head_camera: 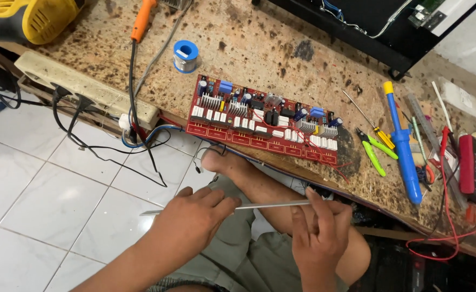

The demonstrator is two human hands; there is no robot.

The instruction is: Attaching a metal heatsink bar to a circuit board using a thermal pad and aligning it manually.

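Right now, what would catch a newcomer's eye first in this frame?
The long red circuit board, crowded with white and blue parts, lies near the front edge of the stained workbench. Below it, the left hand and right hand hold a thin silver rod level between them. To the right lie a blue desoldering pump and green-handled cutters; a solder spool sits behind the board.

Circuit board lies on workbench, solder spool behind-left.

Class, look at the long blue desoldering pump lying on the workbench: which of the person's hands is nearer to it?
Right. The right hand sits below and left of the blue desoldering pump; the left hand is farther left.
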